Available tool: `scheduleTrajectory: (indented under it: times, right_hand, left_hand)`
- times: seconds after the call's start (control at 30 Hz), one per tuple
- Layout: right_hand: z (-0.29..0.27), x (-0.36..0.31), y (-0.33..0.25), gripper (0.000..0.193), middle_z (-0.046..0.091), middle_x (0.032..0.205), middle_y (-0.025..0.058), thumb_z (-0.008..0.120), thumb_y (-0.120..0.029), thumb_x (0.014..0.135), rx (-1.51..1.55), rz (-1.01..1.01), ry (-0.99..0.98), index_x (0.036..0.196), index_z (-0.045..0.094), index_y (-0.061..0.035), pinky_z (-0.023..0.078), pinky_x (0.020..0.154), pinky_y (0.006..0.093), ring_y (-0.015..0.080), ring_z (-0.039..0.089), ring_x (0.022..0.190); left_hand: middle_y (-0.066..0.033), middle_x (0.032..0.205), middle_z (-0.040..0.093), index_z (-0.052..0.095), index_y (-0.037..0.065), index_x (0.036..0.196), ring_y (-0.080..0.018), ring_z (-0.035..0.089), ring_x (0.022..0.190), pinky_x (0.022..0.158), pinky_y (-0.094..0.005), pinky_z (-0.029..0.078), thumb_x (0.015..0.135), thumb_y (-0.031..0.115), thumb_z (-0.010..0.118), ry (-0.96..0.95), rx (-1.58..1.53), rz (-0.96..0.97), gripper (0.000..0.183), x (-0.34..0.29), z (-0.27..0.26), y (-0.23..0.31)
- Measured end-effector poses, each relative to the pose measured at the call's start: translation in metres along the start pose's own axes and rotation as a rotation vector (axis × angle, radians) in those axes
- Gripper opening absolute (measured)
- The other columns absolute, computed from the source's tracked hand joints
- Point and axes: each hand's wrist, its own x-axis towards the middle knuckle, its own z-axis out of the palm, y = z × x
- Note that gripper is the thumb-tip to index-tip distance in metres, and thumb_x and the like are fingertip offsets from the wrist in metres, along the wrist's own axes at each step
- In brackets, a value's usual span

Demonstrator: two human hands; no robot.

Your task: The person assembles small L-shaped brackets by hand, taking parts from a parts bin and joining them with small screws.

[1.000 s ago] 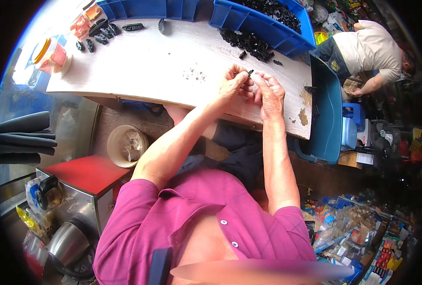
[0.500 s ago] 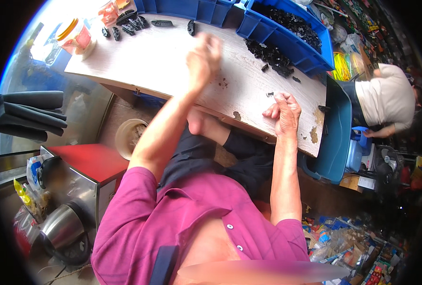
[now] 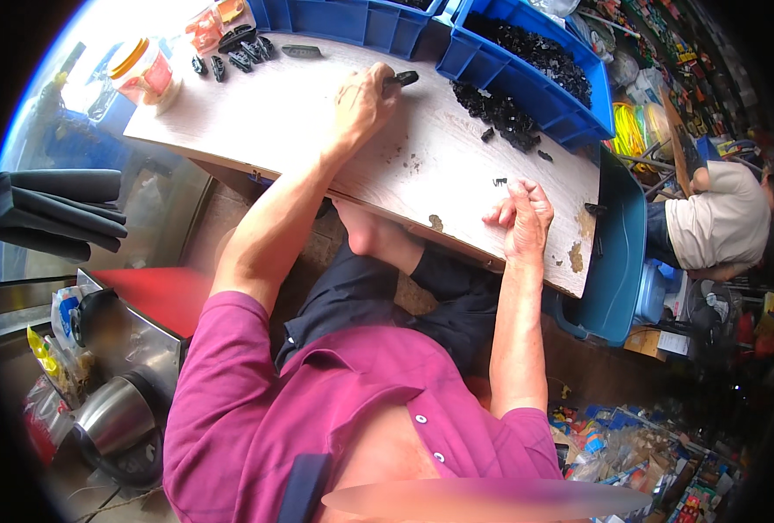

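In my left hand [image 3: 363, 109] I pinch an elongated black plastic part [image 3: 405, 78] above the far half of the table, its end sticking out to the right of my fingers. My right hand [image 3: 525, 222] is closed near the table's right end, thumb and forefinger together. At their tips shows a small toothed black piece [image 3: 499, 182]. Similar black parts [image 3: 247, 50] lie grouped at the far left, with one part [image 3: 302, 51] lying apart. A heap of small black pieces [image 3: 496, 113] is spread before the right blue crate.
Blue crates [image 3: 339, 26] line the table's [image 3: 256, 105] far edge; the right crate [image 3: 526, 96] holds many black pieces. A jar [image 3: 143, 74] stands at the left corner. A teal bin [image 3: 614, 261] adjoins the right edge. Another person [image 3: 718, 218] bends over farther right.
My left hand has taken up the black part that lay near the far edge and drawn it nearer and to the right. My right hand stays in nearly the same place.
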Motion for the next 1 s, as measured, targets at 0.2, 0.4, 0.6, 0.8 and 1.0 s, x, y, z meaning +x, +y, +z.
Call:
scheduleTrajectory:
  times: [0.2, 0.4, 0.6, 0.8, 1.0]
  right_hand:
    - [0.004, 0.002, -0.002, 0.019, 0.049, 0.049, 0.0020, 0.069, -0.020, 0.086, 0.064, -0.002, 0.043, 0.093, 0.058, -0.0065, 0.054, 0.045, 0.0349, 0.0156, 0.055, 0.043]
    - [0.020, -0.001, -0.003, 0.012, 0.051, 0.050, 0.0051, 0.063, -0.015, 0.090, 0.284, -0.017, 0.066, 0.098, 0.060, -0.0070, 0.059, 0.058, 0.0499, 0.0208, 0.059, 0.051]
    - [0.033, -0.002, 0.002, 0.014, 0.053, 0.052, 0.0057, 0.065, -0.015, 0.089, 0.312, -0.036, 0.005, 0.099, 0.061, -0.0061, 0.057, 0.058, 0.0416, 0.0210, 0.058, 0.050]
    - [0.034, -0.003, 0.008, 0.012, 0.064, 0.074, 0.0005, 0.072, -0.013, 0.085, 0.325, 0.011, 0.038, 0.093, 0.065, -0.0073, 0.047, 0.053, 0.0208, 0.0064, 0.055, 0.057]
    - [0.026, -0.003, 0.011, 0.012, 0.066, 0.081, 0.0051, 0.070, -0.013, 0.087, 0.244, 0.028, -0.068, 0.093, 0.064, -0.0052, 0.053, 0.059, 0.0252, 0.0109, 0.061, 0.064]
  left_hand:
    - [-0.0082, 0.094, 0.064, 0.054, 0.001, 0.114, -0.0120, 0.064, 0.086, 0.068, -0.0243, 0.050, 0.094, 0.022, 0.061, -0.244, -0.863, -0.328, 0.030, -0.058, -0.009, 0.045]
    - [-0.0045, 0.086, 0.061, 0.057, 0.003, 0.113, -0.0080, 0.059, 0.072, 0.064, -0.0222, 0.053, 0.087, 0.008, 0.067, -0.218, -1.288, -0.439, 0.028, -0.096, -0.002, 0.079]
    - [-0.0047, 0.085, 0.064, 0.060, 0.002, 0.109, -0.0083, 0.060, 0.068, 0.063, -0.0217, 0.052, 0.084, 0.009, 0.070, -0.418, -1.405, -0.521, 0.028, -0.106, -0.005, 0.097]
    - [-0.0061, 0.087, 0.067, 0.059, 0.001, 0.110, -0.0086, 0.062, 0.068, 0.065, -0.0213, 0.051, 0.083, 0.008, 0.069, -0.527, -1.444, -0.449, 0.029, -0.111, 0.010, 0.106]
    - [-0.0062, 0.089, 0.067, 0.059, 0.000, 0.111, -0.0100, 0.064, 0.074, 0.069, -0.0226, 0.051, 0.083, 0.008, 0.069, -0.568, -1.495, -0.465, 0.030, -0.110, 0.017, 0.102]
